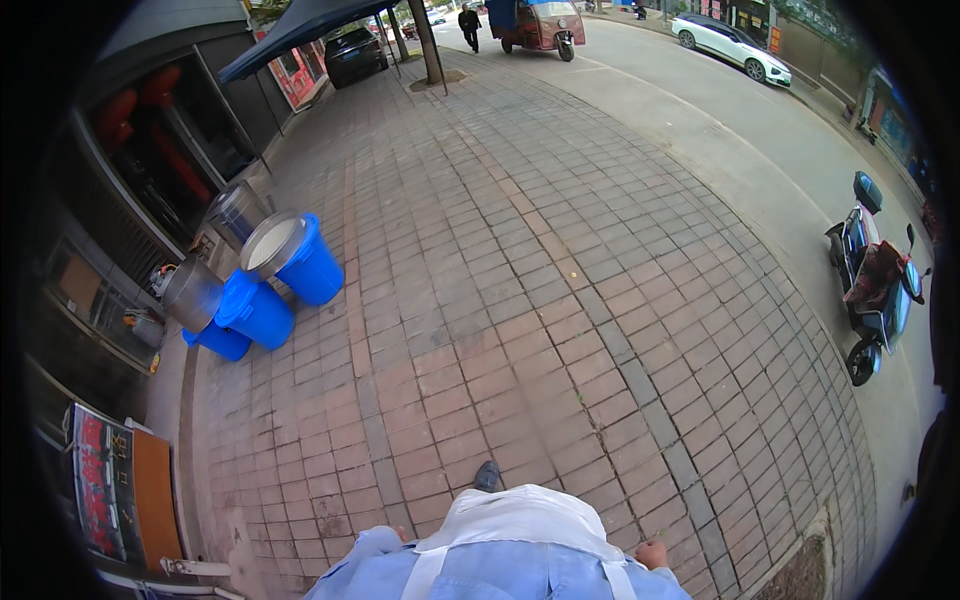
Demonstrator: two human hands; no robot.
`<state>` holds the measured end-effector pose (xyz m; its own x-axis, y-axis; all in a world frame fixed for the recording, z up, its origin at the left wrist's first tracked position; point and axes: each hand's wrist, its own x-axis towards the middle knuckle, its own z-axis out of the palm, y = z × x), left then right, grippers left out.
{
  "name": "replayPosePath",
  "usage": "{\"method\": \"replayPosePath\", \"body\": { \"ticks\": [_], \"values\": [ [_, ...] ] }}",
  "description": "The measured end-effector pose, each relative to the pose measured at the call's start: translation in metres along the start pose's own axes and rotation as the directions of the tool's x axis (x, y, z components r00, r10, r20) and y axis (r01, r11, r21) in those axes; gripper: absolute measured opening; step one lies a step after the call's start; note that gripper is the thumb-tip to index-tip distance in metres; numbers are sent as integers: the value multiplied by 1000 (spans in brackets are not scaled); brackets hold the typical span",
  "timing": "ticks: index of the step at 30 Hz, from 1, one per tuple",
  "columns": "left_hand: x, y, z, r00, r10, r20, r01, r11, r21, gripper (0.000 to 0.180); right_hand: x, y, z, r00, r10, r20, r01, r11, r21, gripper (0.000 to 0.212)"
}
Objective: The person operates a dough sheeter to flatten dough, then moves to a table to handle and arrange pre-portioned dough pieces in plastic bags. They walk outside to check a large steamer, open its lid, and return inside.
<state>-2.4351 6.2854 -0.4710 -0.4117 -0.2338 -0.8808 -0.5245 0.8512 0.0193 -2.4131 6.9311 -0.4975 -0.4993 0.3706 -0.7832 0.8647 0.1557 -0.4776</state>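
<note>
I stand on a brick pavement (520, 300) in a light blue jacket and a white apron (515, 520). One dark shoe (487, 476) pokes out ahead of the apron. My right hand (652, 553) hangs at my side by the apron's edge, fingers curled, with nothing seen in it. Of my left hand (403, 534) only a sliver of skin shows past the blue sleeve, and its fingers are hidden. Neither hand touches anything but my clothes.
Three blue barrels (265, 300) with metal pots (190, 292) stand at the left by a shopfront. A signboard (105, 480) leans at lower left. A parked scooter (875, 285) sits at the right kerb. Far ahead are a white car (730, 42), a tricycle (540, 25), a black car (355, 52) and a walking person (469, 25).
</note>
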Motion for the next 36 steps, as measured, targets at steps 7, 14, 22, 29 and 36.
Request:
{"method": "replayPosePath", "body": {
  "ticks": [7, 14, 22, 29, 36],
  "values": [
    [-22, -6, 12, 999, -51, -14, 50, 996, -77, 14, 29, 17, -4, 1000, -15, -11, 14, 999, -33, 18],
    [-18, -14, 11, 998, -62, -11, 60, 990, -131, 13, -28, -49, 4, 998, -69, -6, 67, 981, -181, 22],
    [-13, -30, 6, 998, -68, -13, 64, 982, -175, 13, -22, -65, 26, 990, -139, -2, 136, 972, -193, 22],
    [-7, -43, 4, 997, -72, -17, 67, 975, -211, 13, -17, -75, 42, 993, -114, -34, 106, 979, -175, 21],
    [-6, -40, 35, 991, -100, -86, 72, 957, -281, 13, -4, -107, 28, 930, -288, 228, 357, 855, -376, 18]
  ]
}}
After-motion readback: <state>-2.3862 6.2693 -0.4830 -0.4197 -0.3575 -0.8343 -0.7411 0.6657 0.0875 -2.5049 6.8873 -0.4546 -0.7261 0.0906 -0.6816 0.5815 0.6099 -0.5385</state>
